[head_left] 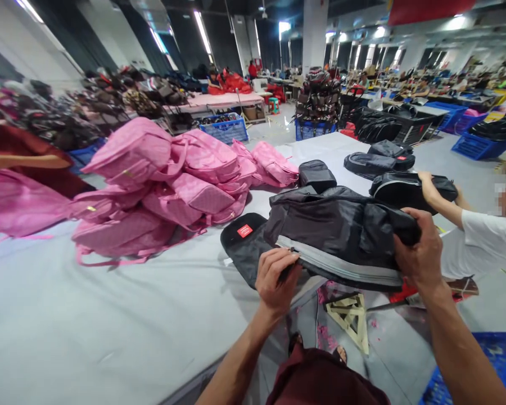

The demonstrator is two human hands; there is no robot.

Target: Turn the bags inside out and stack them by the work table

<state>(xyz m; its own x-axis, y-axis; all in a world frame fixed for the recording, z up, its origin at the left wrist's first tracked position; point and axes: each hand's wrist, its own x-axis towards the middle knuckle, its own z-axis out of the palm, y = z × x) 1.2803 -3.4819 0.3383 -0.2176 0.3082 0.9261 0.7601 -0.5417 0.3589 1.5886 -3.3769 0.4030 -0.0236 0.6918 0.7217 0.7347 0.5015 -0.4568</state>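
I hold a dark grey and black bag [337, 228] above the front edge of the grey table [88, 315]. My right hand [419, 250] grips the bag's right end. My left hand [276, 275] pinches a small dark zipper pull at the left end of the light grey zipper strip [341, 264]. A flat black bag with a red label [247, 239] lies on the table right under the held bag.
A heap of pink bags [164, 185] covers the table's left middle. More black bags [379, 157] lie at the far right. A person in white [484, 236] leans on a black bag at the right. A blue crate [489, 360] sits by my right forearm.
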